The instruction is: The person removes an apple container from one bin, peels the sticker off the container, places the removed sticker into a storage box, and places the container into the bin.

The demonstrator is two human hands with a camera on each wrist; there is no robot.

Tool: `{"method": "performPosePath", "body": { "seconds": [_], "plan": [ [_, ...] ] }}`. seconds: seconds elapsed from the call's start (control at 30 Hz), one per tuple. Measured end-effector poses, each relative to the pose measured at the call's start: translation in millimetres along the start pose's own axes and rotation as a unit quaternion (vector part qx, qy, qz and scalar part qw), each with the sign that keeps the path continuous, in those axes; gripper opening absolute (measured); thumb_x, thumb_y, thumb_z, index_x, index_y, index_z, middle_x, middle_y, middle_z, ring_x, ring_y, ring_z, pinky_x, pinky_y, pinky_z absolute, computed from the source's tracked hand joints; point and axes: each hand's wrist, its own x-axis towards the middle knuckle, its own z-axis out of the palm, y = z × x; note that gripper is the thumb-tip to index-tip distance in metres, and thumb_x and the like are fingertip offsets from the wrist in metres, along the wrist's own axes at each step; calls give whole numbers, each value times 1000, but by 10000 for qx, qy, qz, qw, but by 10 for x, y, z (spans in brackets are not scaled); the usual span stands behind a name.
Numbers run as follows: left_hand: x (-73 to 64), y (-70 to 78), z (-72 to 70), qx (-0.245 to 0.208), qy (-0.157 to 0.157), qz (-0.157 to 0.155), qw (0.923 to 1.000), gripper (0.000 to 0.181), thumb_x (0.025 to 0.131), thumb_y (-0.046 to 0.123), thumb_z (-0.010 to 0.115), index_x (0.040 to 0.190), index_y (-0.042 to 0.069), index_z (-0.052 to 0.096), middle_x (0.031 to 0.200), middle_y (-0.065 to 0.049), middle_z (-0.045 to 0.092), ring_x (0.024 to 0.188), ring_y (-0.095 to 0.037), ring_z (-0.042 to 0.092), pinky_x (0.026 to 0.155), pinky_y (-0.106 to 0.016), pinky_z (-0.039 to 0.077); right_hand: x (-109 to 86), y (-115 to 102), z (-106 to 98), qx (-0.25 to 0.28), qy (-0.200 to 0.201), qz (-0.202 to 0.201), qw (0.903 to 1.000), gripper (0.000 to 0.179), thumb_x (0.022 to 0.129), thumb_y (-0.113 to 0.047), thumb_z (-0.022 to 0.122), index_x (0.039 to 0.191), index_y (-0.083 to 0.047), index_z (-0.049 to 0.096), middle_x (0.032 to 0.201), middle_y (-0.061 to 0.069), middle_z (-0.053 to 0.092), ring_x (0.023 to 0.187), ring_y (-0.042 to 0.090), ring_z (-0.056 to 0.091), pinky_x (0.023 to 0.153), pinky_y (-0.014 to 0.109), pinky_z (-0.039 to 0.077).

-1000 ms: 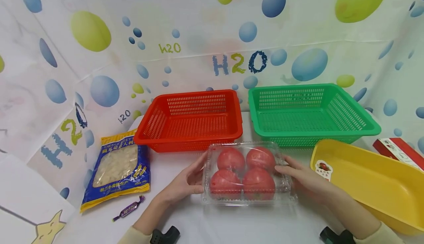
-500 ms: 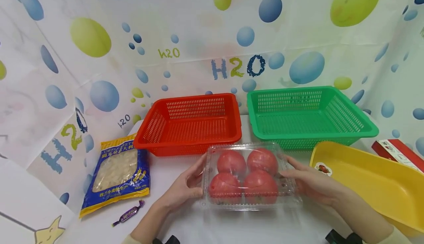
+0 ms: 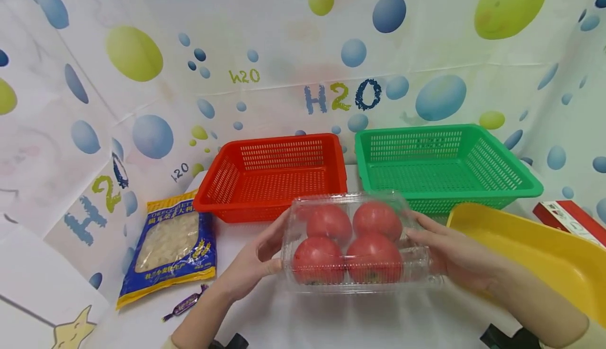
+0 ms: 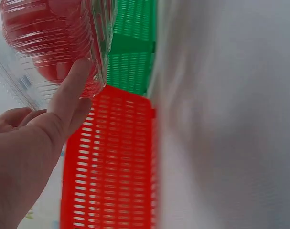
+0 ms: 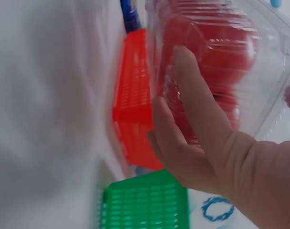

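Note:
Both hands hold a clear plastic clamshell box [image 3: 349, 249] between them in the head view, with several round red tomatoes [image 3: 329, 223] showing through its lid. My left hand [image 3: 253, 262] grips the left end, its thumb along the near side and the other fingers behind. At the opposite end, my right hand [image 3: 456, 254] holds the box with its thumb on the side wall. The left wrist view shows the left thumb [image 4: 70, 90] against the ribbed plastic. In the right wrist view, the right thumb [image 5: 195, 81] presses the ribbed end and the fingers curl beneath.
Behind the box stand a red basket [image 3: 270, 215] and a green basket [image 3: 454, 201] side by side. A yellow tray [image 3: 535, 254] is at the right, with a red box [image 3: 575, 222] beyond it. On the left lie a blue pasta bag [image 3: 165, 265] and a purple wrapped candy [image 3: 184, 305].
Both hands have lifted the tomato box, which now looks larger and tilted, with more of its front side showing. The head view has shifted slightly.

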Motion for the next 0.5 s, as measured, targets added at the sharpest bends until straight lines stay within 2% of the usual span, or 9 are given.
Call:
{"method": "performPosePath", "body": {
  "seconds": [0.1,0.27,0.4,0.5],
  "plan": [
    [28,108,-41,117,121,180,9997,85,93,44,69,162,25,24,164,-4,28,145,-38,32,105,-44,46,42,-115,26,68,4,-204,9998,75,107,-33,47,164,-18,0,142,10,48,120,25,56,97,46,52],
    [92,225,-91,89,420,566,9975,81,96,39,65,163,22,23,161,-8,34,142,-35,38,101,-46,49,156,-316,66,62,96,-472,9988,74,105,-34,48,163,-16,6,145,11,43,120,25,56,94,48,54],
    [114,259,-93,-352,998,619,9925,70,100,24,58,162,19,27,160,-8,36,140,-30,41,100,-46,49,259,-467,96,149,75,-593,9981,70,104,-35,47,162,-17,12,150,12,32,127,28,46,96,47,52],
    [99,262,-89,-810,1637,547,9817,60,104,21,51,160,15,30,158,-7,39,138,-27,46,99,-43,51,366,-588,129,234,143,-659,9975,68,102,-36,50,160,-18,18,151,11,29,129,31,41,96,47,52]
  ]
}}
